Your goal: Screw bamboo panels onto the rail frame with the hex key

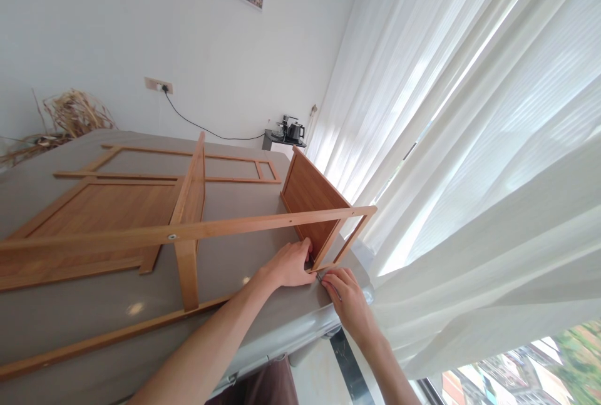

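A partly joined wooden frame (pixel 263 223) stands on the grey-covered table, with a long upper rail and a lower rail near the table's front edge. At its right end, a wooden panel (pixel 314 198) is set between the rails. My left hand (pixel 295 264) is closed around the panel's lower near corner, fingers inside and thumb by the lower rail. Just outside that corner, my right hand (pixel 346 298) pinches a thin metal tool that looks like a hex key (pixel 320 277), its tip at the lower rail. Most of the tool is hidden by the fingers.
Another wooden panel (pixel 103 211) and an open wooden frame (pixel 235 167) lie on the grey-covered table (pixel 141 320). An upright crosspiece (pixel 191 192) joins the rails midway. White curtains (pixel 451 161) hang close on the right. A kettle (pixel 295 131) stands behind.
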The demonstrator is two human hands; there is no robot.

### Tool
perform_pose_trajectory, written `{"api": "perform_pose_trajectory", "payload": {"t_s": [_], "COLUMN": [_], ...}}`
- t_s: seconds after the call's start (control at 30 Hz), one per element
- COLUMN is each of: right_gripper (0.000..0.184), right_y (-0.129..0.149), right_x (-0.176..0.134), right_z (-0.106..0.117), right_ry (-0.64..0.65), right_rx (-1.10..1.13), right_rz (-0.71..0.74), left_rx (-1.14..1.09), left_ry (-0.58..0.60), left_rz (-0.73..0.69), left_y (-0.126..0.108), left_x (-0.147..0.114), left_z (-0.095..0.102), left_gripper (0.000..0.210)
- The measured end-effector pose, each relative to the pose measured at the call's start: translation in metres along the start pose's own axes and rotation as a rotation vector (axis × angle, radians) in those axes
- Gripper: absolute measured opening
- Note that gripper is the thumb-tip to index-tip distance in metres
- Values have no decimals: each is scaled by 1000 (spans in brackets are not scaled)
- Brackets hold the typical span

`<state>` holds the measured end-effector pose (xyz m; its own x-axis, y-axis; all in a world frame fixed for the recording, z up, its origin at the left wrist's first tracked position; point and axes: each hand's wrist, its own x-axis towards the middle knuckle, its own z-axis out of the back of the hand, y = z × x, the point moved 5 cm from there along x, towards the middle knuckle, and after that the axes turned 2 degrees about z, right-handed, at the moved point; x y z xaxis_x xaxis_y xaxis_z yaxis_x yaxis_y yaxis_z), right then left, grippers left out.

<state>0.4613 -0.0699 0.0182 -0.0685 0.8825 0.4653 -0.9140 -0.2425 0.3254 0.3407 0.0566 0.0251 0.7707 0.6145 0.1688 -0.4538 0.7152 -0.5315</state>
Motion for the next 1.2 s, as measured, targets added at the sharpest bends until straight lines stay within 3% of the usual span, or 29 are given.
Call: {"api": "perform_pose_trajectory", "payload": {"t_s": [0.97,1.2], "right_gripper": [26,26], "right_y": [2,2], "right_x": [1,0], "right_z": [-5,-5], "right_ry": [39,-1], "right_rx": [-187,-147], "right_rz": [119,76], "left_rx": [5,10], "left_ry": [-6,8], "left_rz": [-2,7], "left_y": [3,1], "left_x": [2,1], "left_z": [-3,-2], "left_gripper": [41,40]}}
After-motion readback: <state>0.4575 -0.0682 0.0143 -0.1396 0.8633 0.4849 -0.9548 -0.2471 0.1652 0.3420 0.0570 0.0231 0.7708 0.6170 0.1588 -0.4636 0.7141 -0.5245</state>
